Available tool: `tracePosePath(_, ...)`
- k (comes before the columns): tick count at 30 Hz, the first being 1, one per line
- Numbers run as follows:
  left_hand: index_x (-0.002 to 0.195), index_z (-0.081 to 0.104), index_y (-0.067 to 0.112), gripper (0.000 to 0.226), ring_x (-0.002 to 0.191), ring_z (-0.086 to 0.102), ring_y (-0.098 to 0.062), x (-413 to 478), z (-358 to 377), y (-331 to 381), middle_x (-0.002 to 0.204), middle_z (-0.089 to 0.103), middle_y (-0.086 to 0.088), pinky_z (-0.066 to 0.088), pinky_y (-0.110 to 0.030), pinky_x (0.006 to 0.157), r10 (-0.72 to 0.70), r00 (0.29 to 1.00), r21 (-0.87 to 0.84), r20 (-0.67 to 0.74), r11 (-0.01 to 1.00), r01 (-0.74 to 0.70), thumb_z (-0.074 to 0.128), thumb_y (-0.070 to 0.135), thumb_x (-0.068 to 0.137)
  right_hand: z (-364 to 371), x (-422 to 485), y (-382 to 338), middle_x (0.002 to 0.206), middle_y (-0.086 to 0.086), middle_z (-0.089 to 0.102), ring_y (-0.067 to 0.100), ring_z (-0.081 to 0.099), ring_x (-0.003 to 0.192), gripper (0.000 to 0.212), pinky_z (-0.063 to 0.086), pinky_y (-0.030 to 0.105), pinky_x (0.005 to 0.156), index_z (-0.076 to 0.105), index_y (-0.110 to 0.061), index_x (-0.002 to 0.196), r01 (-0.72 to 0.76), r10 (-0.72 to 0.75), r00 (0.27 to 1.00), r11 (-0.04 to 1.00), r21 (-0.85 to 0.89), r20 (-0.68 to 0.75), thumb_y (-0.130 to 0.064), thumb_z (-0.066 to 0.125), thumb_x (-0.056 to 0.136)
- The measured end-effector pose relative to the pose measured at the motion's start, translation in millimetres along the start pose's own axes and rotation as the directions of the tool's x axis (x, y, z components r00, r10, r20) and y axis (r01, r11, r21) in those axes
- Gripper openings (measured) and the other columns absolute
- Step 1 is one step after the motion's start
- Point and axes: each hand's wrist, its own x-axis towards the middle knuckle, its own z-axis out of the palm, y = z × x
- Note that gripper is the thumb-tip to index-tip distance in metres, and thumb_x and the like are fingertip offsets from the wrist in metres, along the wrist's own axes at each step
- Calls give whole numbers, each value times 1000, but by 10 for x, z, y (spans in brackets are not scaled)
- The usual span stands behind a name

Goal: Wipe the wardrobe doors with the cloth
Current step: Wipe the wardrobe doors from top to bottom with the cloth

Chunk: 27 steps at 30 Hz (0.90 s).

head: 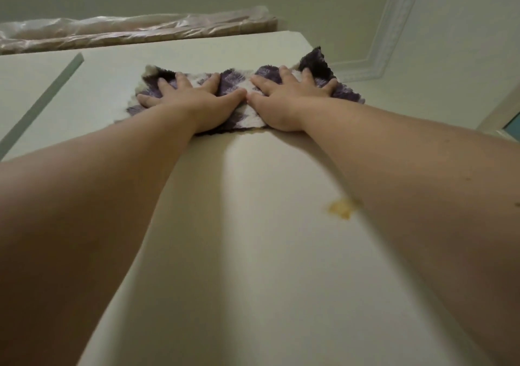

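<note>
Left hand [191,104]: lying flat on the cloth [233,83], fingers straight and spread wide, pressing down, curling round nothing.
Right hand [284,104]: lying flat just beside the left one, thumbs touching or nearly so; fingers also spread wide, pressing the same cloth, gripping nothing.
Cloth: fluffy, with purple and white checks; spreading under both palms high on the wardrobe door [253,253], near its top edge; one dark corner sticking out past the upper right corner of the door.
Wardrobe door: pale cream and plain; rising steeply away from the camera, both bare forearms reaching up along it.
Stain [342,208]: yellowish mark sitting on the door below the cloth, just beside the right forearm, apart from the cloth.
Second door [25,90]: standing at the left, a grey-green edge strip [42,101] showing between the two.
Plastic-wrapped bundle [126,31]: lying lengthwise on top of the wardrobe, under the ceiling.
</note>
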Motion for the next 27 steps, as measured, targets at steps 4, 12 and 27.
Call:
tracePosePath(4,141,7,52,76,143,-8,-37,8,47,347,158,-3,-6,-6,-65,108,38,999,-1,-11,999,-38,17,83,73,-39,56,327,159,-2,-3,31,-8,144,50,-6,69,104,8,-52,143,-35,35,999,999,3,-21,-59,13,93)
tracePosePath(12,141,6,51,75,143,-8,-37,-93,74,580,158,-5,-8,-7,-66,106,81,997,13,-13,997,-81,14,83,74,-99,-36,557,158,-3,-7,29,-10,144,49,-4,66,106,6,-52,143,-76,76,997,997,21,20,-57,13,94)
tracePosePath(27,143,8,48,76,143,-9,-36,-236,27,91,158,-5,-7,-5,-68,106,128,992,-30,-23,991,-128,19,81,76,-38,-290,71,158,2,-8,32,-11,143,51,-6,67,106,2,-49,144,-121,123,991,992,-37,49,-56,11,95)
